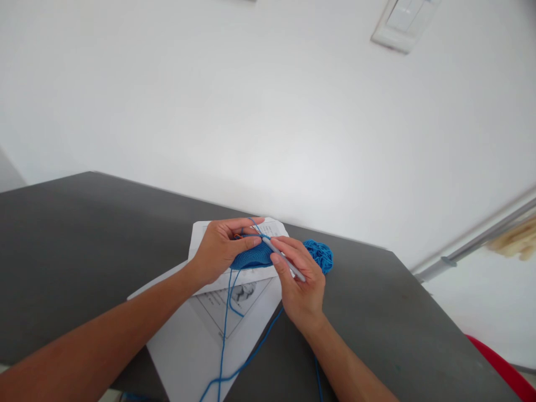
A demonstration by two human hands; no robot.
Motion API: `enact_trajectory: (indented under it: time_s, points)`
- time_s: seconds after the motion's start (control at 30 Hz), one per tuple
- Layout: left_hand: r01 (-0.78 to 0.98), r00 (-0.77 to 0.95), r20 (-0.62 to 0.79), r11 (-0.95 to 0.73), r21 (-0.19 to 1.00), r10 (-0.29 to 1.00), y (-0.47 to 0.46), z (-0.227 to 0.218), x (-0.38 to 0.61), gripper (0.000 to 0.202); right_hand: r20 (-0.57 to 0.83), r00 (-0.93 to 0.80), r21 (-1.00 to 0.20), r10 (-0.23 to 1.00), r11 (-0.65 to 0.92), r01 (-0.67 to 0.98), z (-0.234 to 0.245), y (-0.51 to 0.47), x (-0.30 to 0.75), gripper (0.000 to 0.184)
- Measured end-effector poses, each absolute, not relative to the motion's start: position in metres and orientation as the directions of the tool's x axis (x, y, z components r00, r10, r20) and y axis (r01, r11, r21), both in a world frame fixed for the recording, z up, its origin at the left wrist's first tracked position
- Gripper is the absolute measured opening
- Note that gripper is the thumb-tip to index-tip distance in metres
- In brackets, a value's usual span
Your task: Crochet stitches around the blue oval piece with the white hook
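A blue crocheted piece is pinched between the thumb and fingers of my left hand, with a strand of yarn running over the raised index finger. My right hand grips a crochet hook by its grey handle, the tip meeting the piece's upper edge beside my left thumb. A small orange bit shows at that edge near my left fingers; its kind is unclear. Blue yarn hangs from the piece across the papers. Behind my right hand lies a ball of blue yarn.
Printed sheets of paper lie under my hands on the dark grey table. A white wall rises behind the table's far edge, with a wall switch high up. Something red stands beyond the right edge.
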State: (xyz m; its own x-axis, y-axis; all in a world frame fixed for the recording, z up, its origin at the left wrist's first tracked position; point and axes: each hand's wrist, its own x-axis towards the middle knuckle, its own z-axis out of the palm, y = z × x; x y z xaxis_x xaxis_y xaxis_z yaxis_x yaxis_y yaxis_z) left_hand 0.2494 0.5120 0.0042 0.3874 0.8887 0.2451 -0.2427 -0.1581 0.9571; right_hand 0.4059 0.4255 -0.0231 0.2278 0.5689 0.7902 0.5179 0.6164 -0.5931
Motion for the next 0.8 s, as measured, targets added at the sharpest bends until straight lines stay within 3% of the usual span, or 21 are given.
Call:
enact_trajectory:
  time_s: [0.1, 0.2, 0.43, 0.7, 0.8]
  points:
    - [-0.232, 0.383, 0.252, -0.172, 0.957, 0.889, 0.51, 0.005, 0.249, 0.043, 0.698, 0.318, -0.712, 0.642, 0.572, 0.408, -0.019, 0.425, 0.404, 0.017]
    - [-0.22, 0.385, 0.267, -0.193, 0.956, 0.883, 0.51, 0.004, 0.248, 0.038, 0.624, 0.36, -0.781, 0.693, 0.538, 0.317, -0.018, 0.425, 0.403, 0.015]
    - [-0.229, 0.384, 0.265, -0.187, 0.955, 0.884, 0.512, 0.002, 0.248, 0.024, 0.638, 0.326, -0.768, 0.698, 0.543, 0.339, -0.025, 0.427, 0.405, 0.016]
    - [-0.233, 0.383, 0.246, -0.164, 0.959, 0.89, 0.51, 0.003, 0.249, 0.039, 0.682, 0.284, -0.718, 0.674, 0.545, 0.433, -0.03, 0.428, 0.407, 0.021]
    - [-0.21, 0.356, 0.266, -0.2, 0.957, 0.896, 0.509, 0.003, 0.25, 0.033, 0.68, 0.322, -0.728, 0.659, 0.551, 0.408, -0.026, 0.429, 0.404, 0.017]
